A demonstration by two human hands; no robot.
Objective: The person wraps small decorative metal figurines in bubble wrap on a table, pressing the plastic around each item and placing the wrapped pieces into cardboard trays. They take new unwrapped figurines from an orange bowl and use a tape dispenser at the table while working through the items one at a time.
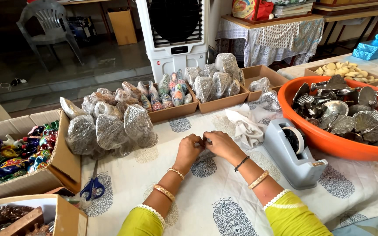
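My left hand (189, 148) and my right hand (220, 143) meet fingertip to fingertip over the printed white tablecloth (224, 192). Between the fingers they pinch a small clear item, mostly hidden; I cannot tell what it is. Both wrists wear bangles and the sleeves are yellow-green. A grey tape dispenser (295, 153) stands just right of my right hand. A crumpled white cloth (246, 124) lies behind that hand.
An orange tub (324, 140) of silver metal pieces sits at right. Clear-wrapped packets (110, 126) pile up at left, with more in cardboard trays (176, 111) behind. Blue scissors (92, 188) lie left of my arm. A box of colourful figurines (18, 153) is far left.
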